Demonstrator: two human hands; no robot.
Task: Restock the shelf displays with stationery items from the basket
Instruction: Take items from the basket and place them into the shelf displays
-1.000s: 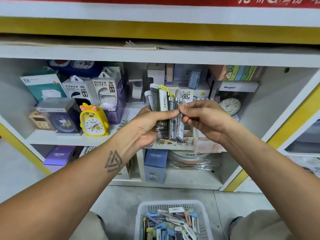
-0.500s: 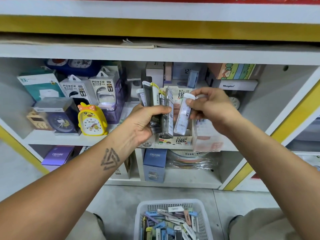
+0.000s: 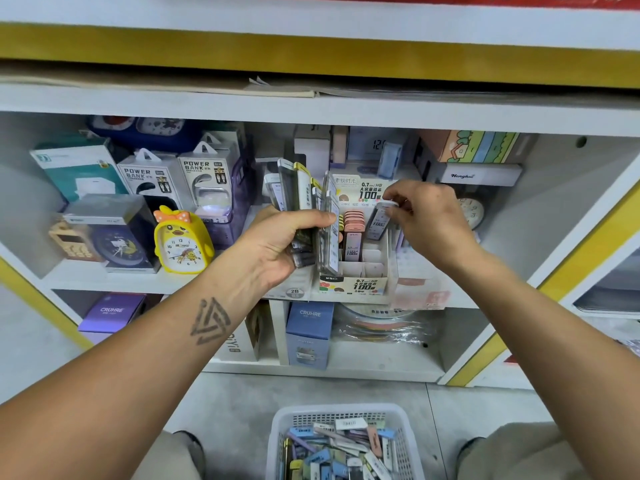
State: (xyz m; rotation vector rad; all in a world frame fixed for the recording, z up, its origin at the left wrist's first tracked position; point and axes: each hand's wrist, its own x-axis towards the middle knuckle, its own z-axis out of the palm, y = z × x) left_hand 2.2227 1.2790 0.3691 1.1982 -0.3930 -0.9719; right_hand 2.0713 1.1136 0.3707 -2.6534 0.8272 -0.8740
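Head view, starting closest in: the white basket (image 3: 346, 415) on the floor between the knees has plenty of little lead cases left in it, so this restock is nowhere near done.

Moving up, the left hand (image 3: 277, 244) has its grip wrapped round a fanned bundle of lead cases (image 3: 311, 216), thumb clamped across the front. The right hand (image 3: 426, 220) is what changed: a second ago both hands were together at the bundle, half a second ago it had peeled one case off, and now it's carried that single lead case (image 3: 379, 220) over to the right side of the cardboard display box (image 3: 360, 284), pinching the top end with the fingertips while the bottom dips toward a slot. Can't tell if it's seated yet. My read: one more going in, bundle one lighter, pink cases (image 3: 353, 233) already lined up just beside it.

Further back, the white shelf (image 3: 104, 280) carries the yellow duck clock (image 3: 181, 240), power bank boxes (image 3: 176, 174) and a round clock (image 3: 471, 211) on the right. Below sits a blue box (image 3: 308, 332), and a yellow band (image 3: 311, 50) runs across the top of the unit.
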